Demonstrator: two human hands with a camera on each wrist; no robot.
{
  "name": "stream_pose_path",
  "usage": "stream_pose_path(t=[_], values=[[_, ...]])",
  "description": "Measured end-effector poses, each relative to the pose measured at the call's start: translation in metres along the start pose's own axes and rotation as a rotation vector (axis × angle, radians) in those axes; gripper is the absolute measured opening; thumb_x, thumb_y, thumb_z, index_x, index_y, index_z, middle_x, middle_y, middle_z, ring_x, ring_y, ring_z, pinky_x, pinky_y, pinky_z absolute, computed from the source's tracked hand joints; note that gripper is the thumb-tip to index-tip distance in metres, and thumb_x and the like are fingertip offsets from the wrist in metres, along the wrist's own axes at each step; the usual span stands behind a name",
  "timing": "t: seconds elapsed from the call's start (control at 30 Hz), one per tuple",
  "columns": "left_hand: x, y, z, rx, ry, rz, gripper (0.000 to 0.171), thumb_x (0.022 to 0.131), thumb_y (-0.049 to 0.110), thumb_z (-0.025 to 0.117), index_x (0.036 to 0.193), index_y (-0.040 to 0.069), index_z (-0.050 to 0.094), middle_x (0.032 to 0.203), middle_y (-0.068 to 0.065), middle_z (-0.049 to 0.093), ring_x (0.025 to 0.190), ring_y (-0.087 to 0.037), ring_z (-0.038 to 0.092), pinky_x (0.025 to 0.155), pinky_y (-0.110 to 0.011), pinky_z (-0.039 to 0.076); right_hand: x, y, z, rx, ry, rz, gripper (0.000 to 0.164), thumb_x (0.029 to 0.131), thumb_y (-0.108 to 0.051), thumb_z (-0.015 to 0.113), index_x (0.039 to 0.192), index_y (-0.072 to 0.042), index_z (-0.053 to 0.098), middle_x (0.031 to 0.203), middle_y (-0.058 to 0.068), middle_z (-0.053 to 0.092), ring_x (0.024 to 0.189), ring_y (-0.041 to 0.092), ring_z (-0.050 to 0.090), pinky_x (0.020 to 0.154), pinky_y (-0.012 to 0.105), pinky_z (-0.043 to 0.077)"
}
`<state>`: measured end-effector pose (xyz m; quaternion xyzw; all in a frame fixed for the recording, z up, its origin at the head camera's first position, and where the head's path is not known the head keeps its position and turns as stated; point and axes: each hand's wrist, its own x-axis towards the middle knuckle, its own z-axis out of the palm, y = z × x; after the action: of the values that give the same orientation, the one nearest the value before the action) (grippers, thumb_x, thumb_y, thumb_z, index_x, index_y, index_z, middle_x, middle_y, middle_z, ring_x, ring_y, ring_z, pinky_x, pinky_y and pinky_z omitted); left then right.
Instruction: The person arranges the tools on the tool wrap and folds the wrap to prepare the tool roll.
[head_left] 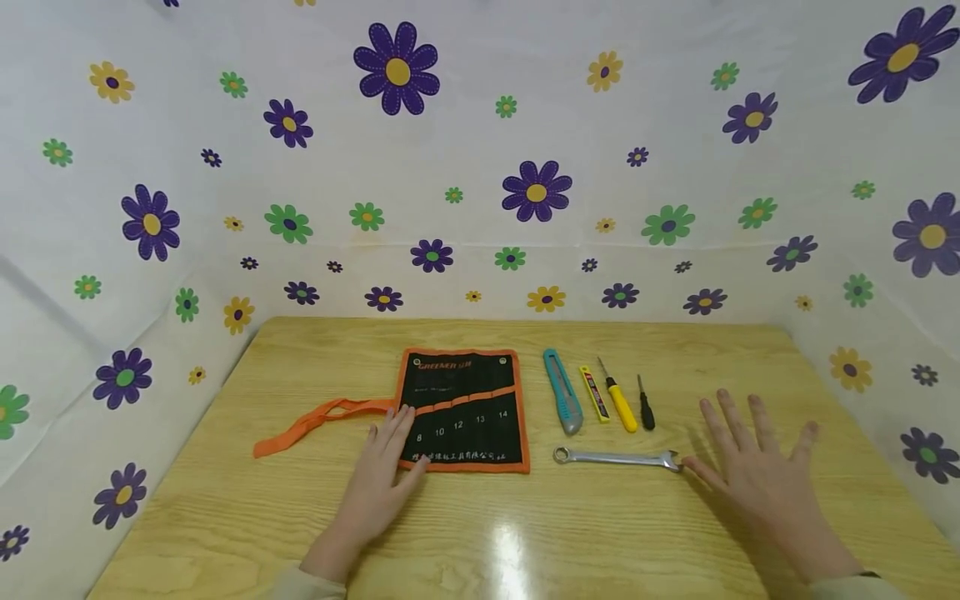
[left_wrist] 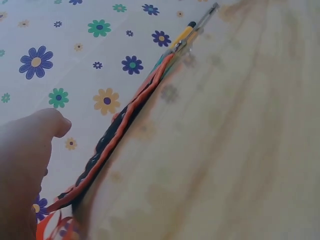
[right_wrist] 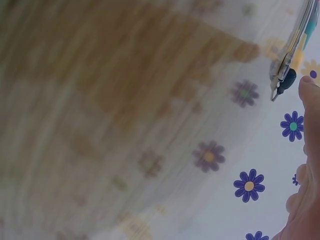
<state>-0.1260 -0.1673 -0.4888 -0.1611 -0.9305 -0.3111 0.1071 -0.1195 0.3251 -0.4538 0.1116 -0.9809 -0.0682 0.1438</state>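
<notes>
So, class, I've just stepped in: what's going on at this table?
A person has both hands open, gripping nothing. The left hand is at the left edge of a dark tool pouch; the right hand is spread beside a wrench. A teal cutter, a small yellow pack and two screwdrivers lie outside the pouch.

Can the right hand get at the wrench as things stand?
Looks like yes: the right hand is empty and spread, thumb tip right by the wrench's near end, with no other tool between them. The rest lie beyond the wrench or off to its left.
</notes>
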Motion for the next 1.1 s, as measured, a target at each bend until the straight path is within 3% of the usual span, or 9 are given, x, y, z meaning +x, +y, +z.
stream_pose_path(t=[0.27,0.47,0.67,0.83,0.97,1.1], values=[[-0.004,0.004,0.012,-0.076,-0.082,0.024,0.071,0.094,0.043,0.057,0.152,0.014,0.029,0.155,-0.004,0.028,0.143,-0.026,0.019,0.113,-0.056,0.004,0.0,0.0,0.001,0.007,-0.011,-0.005,0.096,0.088,-0.062,0.052,0.155,-0.023,-0.005,0.159,0.003,-0.008,0.144,0.032,-0.003,0.097,0.066,-0.022],[-0.006,0.003,0.013,-0.056,-0.123,-0.001,0.07,0.095,0.047,0.054,0.152,0.016,0.029,0.154,-0.001,0.028,0.143,-0.025,0.02,0.114,-0.051,0.001,-0.001,0.0,0.003,-0.012,-0.011,-0.022,0.096,0.088,-0.062,0.051,0.155,-0.023,-0.006,0.159,0.006,-0.003,0.144,0.033,0.0,0.099,0.066,-0.02],[-0.007,0.003,0.012,0.007,-0.137,0.027,0.068,0.095,0.05,0.052,0.151,0.016,0.031,0.155,-0.001,0.027,0.143,-0.026,0.019,0.113,-0.053,0.001,0.002,0.001,0.002,0.004,0.014,-0.066,0.089,0.09,-0.059,0.051,0.156,-0.022,0.003,0.159,0.003,0.002,0.144,0.033,0.006,0.105,0.062,-0.016],[-0.008,0.003,0.011,0.071,-0.162,0.049,0.066,0.095,0.053,0.049,0.15,0.019,0.035,0.155,-0.001,0.026,0.143,-0.028,0.018,0.113,-0.054,0.001,0.007,-0.009,-0.004,0.042,-0.035,-0.111,0.079,0.094,-0.055,0.048,0.156,-0.026,0.008,0.159,-0.002,0.001,0.145,0.031,0.002,0.107,0.059,-0.015],[-0.008,0.003,0.011,0.091,-0.172,0.051,0.066,0.095,0.054,0.048,0.15,0.02,0.036,0.156,-0.001,0.026,0.143,-0.028,0.018,0.113,-0.054,0.001,0.018,-0.025,-0.008,0.142,-0.115,-0.123,0.071,0.099,-0.051,0.041,0.156,-0.023,0.008,0.16,0.001,0.002,0.144,0.032,0.0,0.107,0.056,-0.018],[-0.008,0.002,0.011,0.093,-0.17,0.059,0.066,0.095,0.053,0.049,0.15,0.019,0.036,0.156,-0.002,0.026,0.143,-0.028,0.017,0.113,-0.055,0.001,0.033,-0.044,-0.013,0.245,-0.193,-0.118,0.066,0.101,-0.05,0.034,0.155,-0.016,0.017,0.159,0.007,0.011,0.144,0.035,0.004,0.108,0.057,-0.016]])
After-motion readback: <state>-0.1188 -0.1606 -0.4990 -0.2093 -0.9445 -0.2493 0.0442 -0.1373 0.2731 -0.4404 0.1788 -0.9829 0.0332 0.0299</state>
